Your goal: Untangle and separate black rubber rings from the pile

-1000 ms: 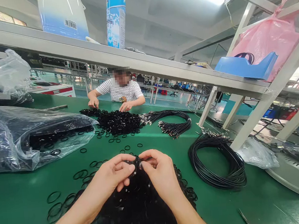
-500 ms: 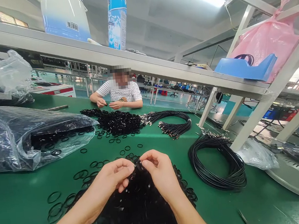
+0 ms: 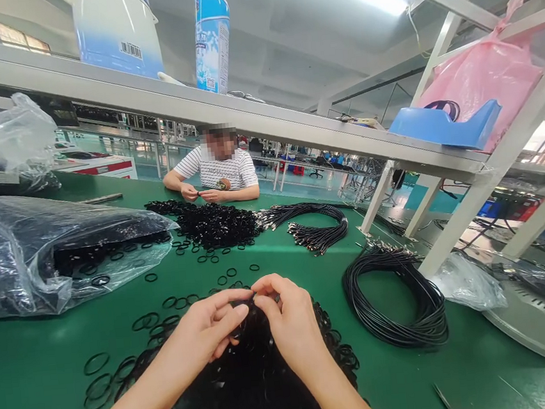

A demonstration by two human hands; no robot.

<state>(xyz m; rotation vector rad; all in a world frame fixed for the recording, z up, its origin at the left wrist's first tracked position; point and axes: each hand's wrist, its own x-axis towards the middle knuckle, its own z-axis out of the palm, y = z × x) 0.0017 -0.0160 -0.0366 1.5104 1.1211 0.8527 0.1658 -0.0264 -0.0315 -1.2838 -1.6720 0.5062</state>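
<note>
Over a big dark heap of black rubber rings (image 3: 251,386), my two hands meet at the fingertips. My left hand (image 3: 211,323) is curled, its index finger stretched toward the other hand and its thumb below, closed round a black ring that is mostly lost against the heap. Thumb and forefinger of my right hand (image 3: 282,306) pinch the same small dark piece. Its exact outline is hard to make out. Loose rings (image 3: 98,386) lie scattered left of the heap on the green tabletop (image 3: 37,362).
A clear plastic bag (image 3: 22,261) of rings lies left. Coiled black cables (image 3: 400,333) and a smaller cable bundle (image 3: 337,224) lie right. Across the table, a person (image 3: 218,168) handles a second ring pile (image 3: 216,223). A shelf (image 3: 273,114) crosses above; pointed metal tips (image 3: 443,397) show at the front.
My left index finger has straightened toward my right fingertips, and its thumb has parted from it a little. The person opposite has brought both hands together.
</note>
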